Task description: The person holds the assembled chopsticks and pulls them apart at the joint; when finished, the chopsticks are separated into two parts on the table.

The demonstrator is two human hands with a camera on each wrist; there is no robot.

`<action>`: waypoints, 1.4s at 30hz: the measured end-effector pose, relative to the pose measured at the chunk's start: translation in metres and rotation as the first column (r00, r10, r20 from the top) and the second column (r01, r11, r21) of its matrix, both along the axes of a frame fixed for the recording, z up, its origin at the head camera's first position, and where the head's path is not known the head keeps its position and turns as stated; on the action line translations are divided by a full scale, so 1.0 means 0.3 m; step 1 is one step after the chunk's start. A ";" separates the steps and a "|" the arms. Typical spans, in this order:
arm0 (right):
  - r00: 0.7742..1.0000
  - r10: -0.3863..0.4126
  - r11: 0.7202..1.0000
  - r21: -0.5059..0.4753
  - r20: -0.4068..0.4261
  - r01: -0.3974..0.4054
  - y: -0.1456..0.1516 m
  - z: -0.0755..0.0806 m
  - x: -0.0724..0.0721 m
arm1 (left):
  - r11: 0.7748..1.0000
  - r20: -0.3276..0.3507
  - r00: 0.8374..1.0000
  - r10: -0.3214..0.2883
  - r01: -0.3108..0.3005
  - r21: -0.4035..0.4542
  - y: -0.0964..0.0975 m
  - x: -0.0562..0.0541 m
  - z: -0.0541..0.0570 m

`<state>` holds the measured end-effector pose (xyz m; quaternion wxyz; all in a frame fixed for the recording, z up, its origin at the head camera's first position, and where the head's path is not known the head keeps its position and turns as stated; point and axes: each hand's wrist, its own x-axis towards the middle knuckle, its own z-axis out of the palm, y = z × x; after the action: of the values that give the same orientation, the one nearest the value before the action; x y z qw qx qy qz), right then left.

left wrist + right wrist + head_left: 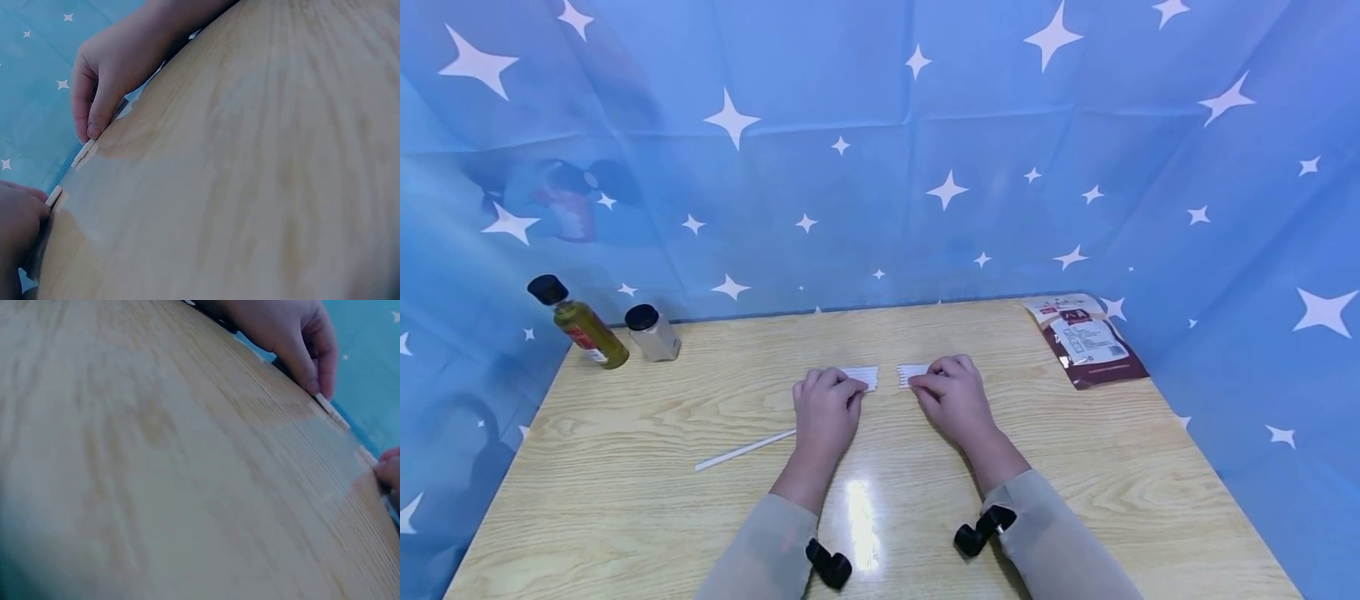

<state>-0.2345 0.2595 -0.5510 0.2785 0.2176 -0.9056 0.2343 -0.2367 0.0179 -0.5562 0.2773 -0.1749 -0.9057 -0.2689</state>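
Observation:
Two flat rows of thin white sticks lie side by side on the wooden table (pixel 970 333), with a narrow gap between their ends. My left hand (pixel 826 412) holds the left row of sticks (pixel 867 374) between thumb and fingers and covers its outer part. Opposite it, my right hand (pixel 957 400) pinches the right row of sticks (pixel 907 372) near its inner end. Both hands rest low at the tabletop. A single white stick (pixel 737 452) lies slantwise to the left, one end hidden behind the left hand. Both wrist views show the rows edge-on.
At the back left stand a green-yellow bottle (pixel 587 333) with a black cap and a small clear jar (pixel 657 337) with a black lid. A maroon and white pouch (pixel 1084 343) lies at the back right. A blue star-patterned cloth (pixel 880 183) hangs behind the table.

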 end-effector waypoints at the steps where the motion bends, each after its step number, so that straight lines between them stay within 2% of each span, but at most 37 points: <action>1: 1.000 -0.001 1.000 -0.001 0.003 0.001 0.000 0.001 0.001 | 1.000 0.006 1.000 -0.001 0.001 -0.002 0.001 -0.001 0.001; 5: 1.000 -0.006 1.000 -0.001 0.011 0.006 -0.001 0.000 0.001 | 1.000 0.031 0.999 -0.007 0.007 -0.014 0.002 -0.002 0.004; 11: 0.997 -0.026 1.000 -0.009 0.068 0.027 -0.002 0.002 0.004 | 1.000 0.072 0.997 -0.001 0.003 -0.021 0.004 -0.002 0.008; 15: 0.997 -0.032 0.999 -0.019 0.075 0.034 -0.006 0.006 0.005 | 1.000 0.075 0.997 -0.004 0.005 -0.010 -0.001 0.000 0.014; 21: 0.996 -0.031 0.998 -0.047 0.083 0.035 -0.008 0.010 0.007 | 0.999 -0.003 1.000 -0.017 0.017 0.034 -0.007 0.007 0.013; 26: 0.998 -0.021 0.998 -0.064 0.065 0.025 -0.004 0.007 0.014 | 0.996 -0.081 0.994 -0.077 0.081 0.044 0.003 0.037 0.014; 31: 1.000 0.002 0.999 -0.041 0.029 -0.001 -0.001 0.006 0.021 | 0.994 -0.086 0.992 -0.088 0.093 0.049 0.010 0.059 0.012; 36: 0.999 -0.051 0.998 -0.021 0.018 0.051 -0.008 0.016 0.026 | 0.992 -0.091 0.991 -0.103 0.109 0.063 0.010 0.070 0.014; 39: 0.998 -0.066 0.997 -0.046 0.004 0.066 -0.015 0.024 0.029 | 0.991 -0.093 0.989 -0.117 0.123 0.061 0.009 0.076 0.013; 42: 0.999 -0.038 0.996 -0.083 -0.035 0.035 -0.027 0.027 0.031 | 0.990 -0.092 0.988 -0.124 0.130 0.059 0.007 0.081 0.012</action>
<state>-0.2251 0.2515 -0.5428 0.3079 0.1933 -0.8938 0.2624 -0.2123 0.0198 -0.5526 0.3046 -0.2348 -0.8705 -0.3071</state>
